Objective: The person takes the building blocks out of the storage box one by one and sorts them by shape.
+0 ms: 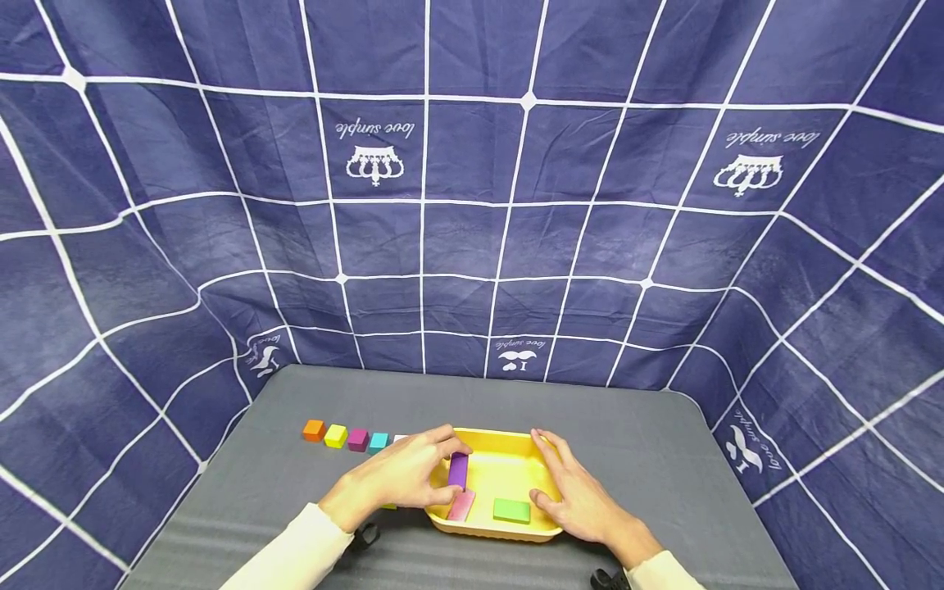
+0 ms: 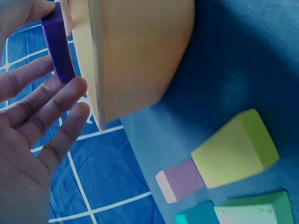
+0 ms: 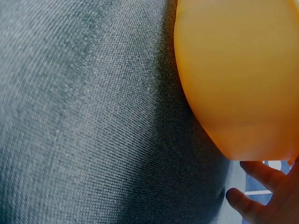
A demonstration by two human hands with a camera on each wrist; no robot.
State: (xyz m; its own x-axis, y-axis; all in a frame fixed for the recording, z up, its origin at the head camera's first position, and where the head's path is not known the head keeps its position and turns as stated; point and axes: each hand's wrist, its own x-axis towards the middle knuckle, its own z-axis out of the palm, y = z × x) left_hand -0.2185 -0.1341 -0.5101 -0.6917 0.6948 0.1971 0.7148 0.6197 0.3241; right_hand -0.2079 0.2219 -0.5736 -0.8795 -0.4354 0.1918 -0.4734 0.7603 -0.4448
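My left hand reaches over the left rim of a yellow plastic tray. It pinches a purple block by its ends, between thumb and fingers; the left wrist view shows this purple block beside the tray's edge. Inside the tray lie a pink block, at the near left, and a green block, near the front. My right hand rests at the tray's right rim, thumb over the inner side, fingers loosely stretched toward the far corner. The right wrist view shows mostly the tray's outer wall.
Left of the tray, a row of small cubes includes an orange cube, a yellow cube, and a teal cube. A yellow-green block and others stand beside the tray. A dark blue gridded cloth hangs behind the grey table.
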